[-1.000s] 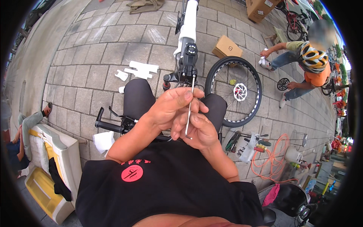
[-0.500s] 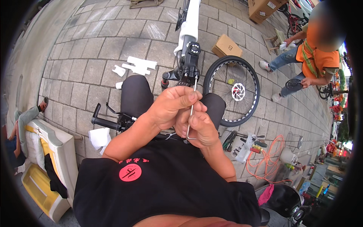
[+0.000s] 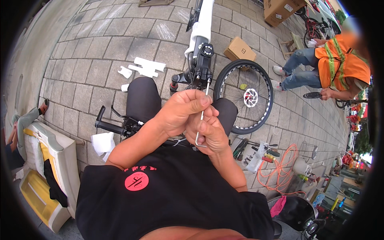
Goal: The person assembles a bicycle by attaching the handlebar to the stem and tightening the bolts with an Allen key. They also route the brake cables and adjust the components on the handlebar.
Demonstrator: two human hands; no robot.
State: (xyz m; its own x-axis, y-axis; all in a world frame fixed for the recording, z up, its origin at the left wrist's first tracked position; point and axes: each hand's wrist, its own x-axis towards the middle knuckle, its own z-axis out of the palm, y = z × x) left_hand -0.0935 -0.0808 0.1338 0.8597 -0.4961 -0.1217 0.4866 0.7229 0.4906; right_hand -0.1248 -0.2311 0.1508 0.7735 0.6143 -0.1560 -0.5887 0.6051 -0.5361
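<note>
Long-armed hex key held in two hands below the bike's stem

At the right we see a shallow tray (image 3: 250, 151) with pliers (image 3: 240, 149) and small dark tools in it, and clear plastic (image 3: 257, 161) over one side. Beyond the wheel (image 3: 245, 96) sits a small cardboard box (image 3: 240, 49), and farther off a larger carton (image 3: 282, 13); we cannot tell what either holds.

The L-shaped hex key (image 3: 202, 116) stands in front of us, between the person's knees. Its long axis runs away from the chest, leaning slightly right toward its far end, which meets a bolt on the black stem (image 3: 203, 66). The short bent arm is at the near end and points right, in front of the right palm.

We see the left hand (image 3: 181, 111) closed on the shaft, pinching it between thumb and forefinger near the stem. The right hand (image 3: 216, 138) is closed around the shaft lower down, palm turned up, its thumb against the metal and its fingers curled behind. Both elbows are bent, so the forearms converge before the black shirt (image 3: 176, 200).
</note>
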